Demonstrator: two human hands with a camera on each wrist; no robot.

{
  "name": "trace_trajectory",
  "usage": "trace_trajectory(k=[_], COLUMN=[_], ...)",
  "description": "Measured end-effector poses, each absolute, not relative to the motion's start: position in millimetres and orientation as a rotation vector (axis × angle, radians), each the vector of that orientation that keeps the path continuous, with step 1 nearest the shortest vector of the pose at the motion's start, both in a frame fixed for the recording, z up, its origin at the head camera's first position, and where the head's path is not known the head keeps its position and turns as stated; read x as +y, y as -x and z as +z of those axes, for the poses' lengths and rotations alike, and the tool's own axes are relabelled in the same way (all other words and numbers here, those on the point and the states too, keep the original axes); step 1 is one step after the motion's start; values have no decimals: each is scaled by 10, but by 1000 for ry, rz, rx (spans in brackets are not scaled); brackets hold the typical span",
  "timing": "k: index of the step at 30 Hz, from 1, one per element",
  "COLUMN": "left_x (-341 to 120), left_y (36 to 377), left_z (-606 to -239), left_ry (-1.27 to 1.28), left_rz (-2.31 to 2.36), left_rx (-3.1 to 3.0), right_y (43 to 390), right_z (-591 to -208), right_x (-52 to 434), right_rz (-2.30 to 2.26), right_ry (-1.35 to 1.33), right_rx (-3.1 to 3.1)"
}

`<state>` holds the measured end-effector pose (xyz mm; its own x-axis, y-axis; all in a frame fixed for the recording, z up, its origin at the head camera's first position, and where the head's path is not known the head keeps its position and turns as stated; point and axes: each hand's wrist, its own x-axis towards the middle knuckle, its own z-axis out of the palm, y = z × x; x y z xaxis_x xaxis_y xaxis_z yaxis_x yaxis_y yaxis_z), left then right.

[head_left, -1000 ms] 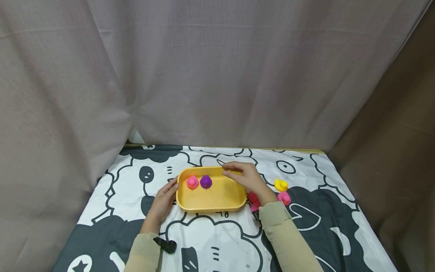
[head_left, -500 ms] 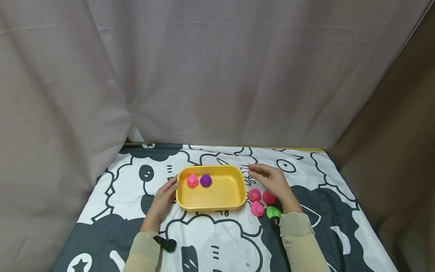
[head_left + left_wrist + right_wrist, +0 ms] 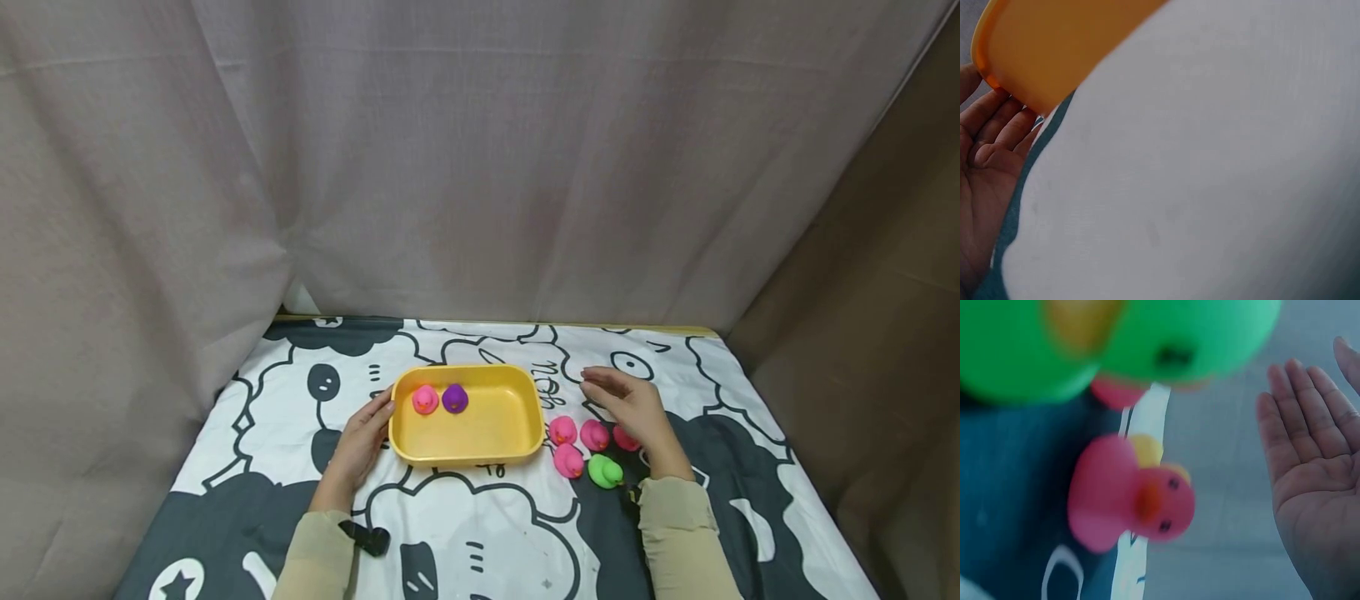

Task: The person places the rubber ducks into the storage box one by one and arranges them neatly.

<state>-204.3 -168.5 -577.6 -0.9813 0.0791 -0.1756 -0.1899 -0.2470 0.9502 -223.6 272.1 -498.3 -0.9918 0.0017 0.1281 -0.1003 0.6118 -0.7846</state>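
1. Your left hand (image 3: 358,446) rests with straight fingers against the left end of the yellow tray (image 3: 516,440), gripping nothing.
2. The tray holds a pink duck (image 3: 424,401) and a purple duck (image 3: 454,399).
3. Your right hand (image 3: 637,410) hovers with fingers relaxed and spread, empty, just above the loose pink ducks (image 3: 578,445) and the green duck (image 3: 603,472) on the cloth (image 3: 480,533).

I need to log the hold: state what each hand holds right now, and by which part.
Nothing is held. The left hand rests with straight fingers against the left end of the yellow tray. The right hand hovers open over the loose ducks.
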Motion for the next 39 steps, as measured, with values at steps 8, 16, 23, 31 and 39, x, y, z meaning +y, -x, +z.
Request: trace_trajectory(k=[8, 16, 23, 31, 39], left_x=[-1682, -1690, -1689, -1694, -1683], left_y=[2048, 2040, 2051, 2045, 2037], left_z=[-5791, -5775, -5762, -5738, -5711], left_ry=[135, 160, 132, 157, 187], left_rz=[2352, 2331, 2331, 2301, 2262], left_rx=[1819, 1831, 1825, 1849, 1870], right_y=[2226, 2237, 2272, 2289, 2276], right_z=[-5070, -5192, -5322, -5340, -5333], right_x=[3040, 3324, 3451, 3473, 3493], right_rz=[1264, 1219, 1211, 1234, 1206], right_ry=[20, 162, 130, 90, 73], right_rx=[-2699, -2804, -2840, -2912, -2904])
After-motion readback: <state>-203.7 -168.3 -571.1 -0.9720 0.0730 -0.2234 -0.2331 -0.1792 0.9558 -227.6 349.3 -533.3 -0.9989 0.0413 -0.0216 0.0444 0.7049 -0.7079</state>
